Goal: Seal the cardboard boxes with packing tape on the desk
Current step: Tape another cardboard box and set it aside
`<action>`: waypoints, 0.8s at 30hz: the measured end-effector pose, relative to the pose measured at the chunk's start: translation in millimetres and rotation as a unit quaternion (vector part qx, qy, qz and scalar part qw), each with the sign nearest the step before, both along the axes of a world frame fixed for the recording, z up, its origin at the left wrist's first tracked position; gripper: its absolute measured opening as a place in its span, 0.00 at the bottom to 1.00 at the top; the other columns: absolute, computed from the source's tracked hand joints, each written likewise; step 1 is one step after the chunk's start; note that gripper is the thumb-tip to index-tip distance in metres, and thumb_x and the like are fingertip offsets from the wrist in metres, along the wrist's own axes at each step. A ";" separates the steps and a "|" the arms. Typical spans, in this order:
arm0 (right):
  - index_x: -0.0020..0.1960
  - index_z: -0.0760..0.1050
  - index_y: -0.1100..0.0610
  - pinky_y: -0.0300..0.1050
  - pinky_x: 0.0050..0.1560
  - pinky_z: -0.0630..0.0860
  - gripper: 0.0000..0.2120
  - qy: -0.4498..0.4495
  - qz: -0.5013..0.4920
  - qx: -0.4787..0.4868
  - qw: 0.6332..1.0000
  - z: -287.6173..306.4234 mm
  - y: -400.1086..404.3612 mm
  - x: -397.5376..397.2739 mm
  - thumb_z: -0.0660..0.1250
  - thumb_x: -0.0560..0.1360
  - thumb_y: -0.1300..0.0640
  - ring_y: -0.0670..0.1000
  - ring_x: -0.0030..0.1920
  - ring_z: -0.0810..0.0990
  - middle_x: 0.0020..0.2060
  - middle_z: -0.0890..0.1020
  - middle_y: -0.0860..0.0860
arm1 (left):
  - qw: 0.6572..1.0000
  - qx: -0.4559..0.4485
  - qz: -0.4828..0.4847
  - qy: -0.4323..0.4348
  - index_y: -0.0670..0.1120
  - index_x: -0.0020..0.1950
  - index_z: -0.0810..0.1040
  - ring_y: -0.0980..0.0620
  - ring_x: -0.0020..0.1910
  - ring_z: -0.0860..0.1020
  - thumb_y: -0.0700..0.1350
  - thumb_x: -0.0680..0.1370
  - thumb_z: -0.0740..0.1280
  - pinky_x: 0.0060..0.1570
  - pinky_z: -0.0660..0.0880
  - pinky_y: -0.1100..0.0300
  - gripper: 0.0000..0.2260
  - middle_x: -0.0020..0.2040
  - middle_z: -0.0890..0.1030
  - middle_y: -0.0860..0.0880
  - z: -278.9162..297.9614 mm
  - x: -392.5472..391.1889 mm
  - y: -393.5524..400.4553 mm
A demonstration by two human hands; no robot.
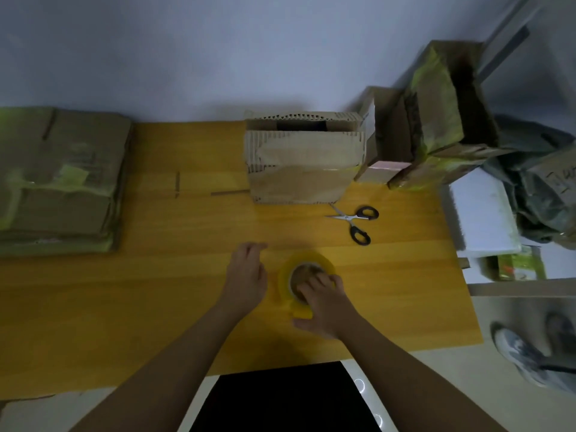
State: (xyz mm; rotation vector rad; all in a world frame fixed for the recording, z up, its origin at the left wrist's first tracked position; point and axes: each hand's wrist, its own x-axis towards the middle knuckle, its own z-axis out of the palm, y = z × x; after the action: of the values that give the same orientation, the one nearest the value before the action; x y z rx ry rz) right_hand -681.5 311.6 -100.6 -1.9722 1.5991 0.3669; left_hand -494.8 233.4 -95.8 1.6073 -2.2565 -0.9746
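Observation:
A roll of yellowish packing tape (304,263) lies on the wooden desk (124,291) near its front. My right hand (324,302) grips the roll, fingers in its core and thumb on the near side by a loose tape end. Just left of the roll, my left hand (246,275) hovers with relaxed fingers, holding nothing. A cardboard box (304,163) stands at the back of the desk, its top flap ajar and old tape on its front. Black-handled scissors (355,221) lie open in front of the box's right corner.
A stack of flattened cardboard boxes (59,182) sits at the desk's left end. More taped boxes (433,120) are piled at the back right. White foam (480,213) and grey bags (542,182) lie beyond the right edge. Shoes (530,353) are on the floor.

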 end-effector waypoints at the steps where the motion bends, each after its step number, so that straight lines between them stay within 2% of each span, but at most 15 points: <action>1: 0.68 0.66 0.54 0.54 0.68 0.50 0.30 0.011 -0.006 -0.005 1.000 -5.3 2.2 3.7 0.61 0.75 0.34 0.55 0.70 0.59 0.65 0.69 0.51 | 0.999 0.046 -0.021 0.006 0.42 0.72 0.66 0.42 0.68 0.67 0.33 0.81 0.57 0.65 0.68 0.49 0.19 0.69 0.67 0.42 -5.3 2.7 1.2; 3: 0.64 0.71 0.54 0.54 0.65 0.52 0.27 0.030 -0.012 -0.057 0.998 -16.7 6.9 7.7 0.62 0.74 0.36 0.56 0.66 0.66 0.60 0.72 0.51 | 0.992 0.112 -0.052 0.030 0.46 0.76 0.60 0.49 0.74 0.61 0.34 0.82 0.54 0.67 0.61 0.61 0.22 0.74 0.61 0.49 -6.7 0.6 -3.0; 5: 0.52 0.78 0.52 0.54 0.58 0.58 0.22 0.056 -0.008 -0.135 0.989 -29.4 13.2 9.2 0.65 0.69 0.36 0.55 0.55 0.78 0.49 0.78 0.50 | 0.979 0.166 -0.088 0.081 0.47 0.77 0.58 0.59 0.72 0.57 0.37 0.83 0.55 0.64 0.56 0.72 0.22 0.72 0.58 0.58 -3.6 -8.7 -11.3; 6: 0.47 0.79 0.51 0.54 0.56 0.60 0.20 0.065 -0.010 -0.161 0.985 -34.1 16.0 10.2 0.68 0.67 0.36 0.54 0.49 0.80 0.45 0.78 0.49 | 0.965 0.202 -0.105 0.130 0.46 0.76 0.60 0.59 0.71 0.59 0.37 0.82 0.57 0.66 0.58 0.72 0.22 0.72 0.58 0.57 -3.4 -13.5 -17.0; 7: 0.45 0.79 0.50 0.54 0.55 0.61 0.18 0.061 -0.015 -0.184 0.981 -39.5 19.6 11.3 0.69 0.66 0.36 0.53 0.47 0.80 0.43 0.78 0.49 | 0.948 0.245 -0.106 0.175 0.44 0.76 0.61 0.57 0.71 0.62 0.36 0.82 0.58 0.68 0.63 0.66 0.23 0.74 0.61 0.54 -3.4 -17.6 -22.4; 8: 0.44 0.79 0.50 0.54 0.56 0.62 0.17 0.050 -0.025 -0.201 0.978 -45.5 23.1 11.2 0.69 0.67 0.36 0.53 0.46 0.79 0.42 0.78 0.49 | 0.934 0.284 -0.088 0.201 0.43 0.76 0.61 0.54 0.71 0.65 0.32 0.81 0.59 0.66 0.67 0.62 0.24 0.74 0.63 0.50 -8.4 -21.1 -27.9; 11: 0.45 0.78 0.50 0.54 0.61 0.61 0.16 0.024 -0.053 -0.239 0.969 -54.3 30.4 10.2 0.66 0.69 0.38 0.52 0.47 0.79 0.42 0.77 0.48 | 0.949 0.283 -0.091 0.101 0.49 0.76 0.62 0.49 0.73 0.64 0.26 0.78 0.56 0.59 0.71 0.59 0.30 0.76 0.61 0.49 -27.5 -28.1 -42.7; 13: 0.45 0.78 0.50 0.54 0.61 0.60 0.15 0.011 -0.057 -0.257 0.965 -58.3 31.3 9.7 0.69 0.68 0.40 0.53 0.47 0.79 0.42 0.77 0.48 | 0.947 0.286 -0.105 0.098 0.51 0.74 0.66 0.48 0.72 0.66 0.26 0.78 0.55 0.61 0.73 0.55 0.30 0.75 0.65 0.49 -35.0 -30.7 -45.7; 14: 0.45 0.78 0.50 0.54 0.62 0.60 0.15 0.003 -0.061 -0.263 0.963 -59.0 31.9 10.1 0.70 0.67 0.41 0.53 0.47 0.79 0.41 0.77 0.48 | 0.945 0.288 -0.107 0.111 0.49 0.73 0.68 0.48 0.70 0.68 0.26 0.78 0.55 0.61 0.73 0.56 0.28 0.73 0.67 0.48 -39.3 -30.6 -44.9; 16: 0.45 0.78 0.50 0.54 0.62 0.59 0.14 -0.006 -0.071 -0.270 0.960 -57.7 31.2 10.3 0.68 0.67 0.41 0.54 0.47 0.80 0.40 0.78 0.47 | 0.940 0.297 -0.094 0.136 0.43 0.72 0.69 0.50 0.67 0.69 0.27 0.79 0.57 0.56 0.72 0.64 0.23 0.69 0.70 0.46 -39.0 -30.6 -40.5; 18: 0.45 0.79 0.51 0.53 0.63 0.58 0.16 -0.004 -0.074 -0.264 0.962 -55.6 32.4 9.6 0.63 0.69 0.41 0.54 0.47 0.81 0.40 0.79 0.47 | 0.927 0.332 -0.030 0.173 0.38 0.71 0.69 0.48 0.65 0.70 0.29 0.81 0.56 0.52 0.72 0.66 0.19 0.68 0.71 0.42 -39.5 -25.9 -35.4; 20: 0.46 0.80 0.51 0.54 0.64 0.57 0.15 -0.004 -0.075 -0.244 0.967 -53.7 34.6 8.5 0.63 0.69 0.41 0.54 0.48 0.81 0.41 0.79 0.47 | 0.922 0.343 0.019 0.180 0.35 0.69 0.70 0.41 0.65 0.71 0.30 0.82 0.55 0.58 0.72 0.59 0.16 0.68 0.71 0.36 -41.2 -17.3 -29.5; 22: 0.47 0.80 0.51 0.54 0.65 0.57 0.15 -0.004 -0.076 -0.230 0.970 -50.6 35.2 6.7 0.69 0.66 0.44 0.54 0.49 0.82 0.42 0.80 0.47 | 0.934 0.321 0.005 0.158 0.33 0.70 0.68 0.37 0.68 0.69 0.29 0.82 0.52 0.66 0.67 0.48 0.17 0.70 0.69 0.33 -45.8 -6.9 -21.2; 24: 0.48 0.81 0.51 0.54 0.65 0.58 0.16 -0.008 -0.081 -0.212 0.974 -46.8 34.7 5.6 0.73 0.64 0.45 0.54 0.49 0.82 0.42 0.80 0.47 | 0.932 0.329 -0.017 0.150 0.38 0.71 0.68 0.40 0.68 0.70 0.30 0.82 0.52 0.67 0.67 0.44 0.18 0.71 0.70 0.38 -50.3 -0.3 -12.7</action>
State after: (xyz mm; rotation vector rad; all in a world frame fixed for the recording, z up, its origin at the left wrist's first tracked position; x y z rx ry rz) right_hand -675.8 346.3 -147.4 -2.1152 1.9356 -0.0654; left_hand -495.1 220.8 -146.1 1.4806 -1.8491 -1.9881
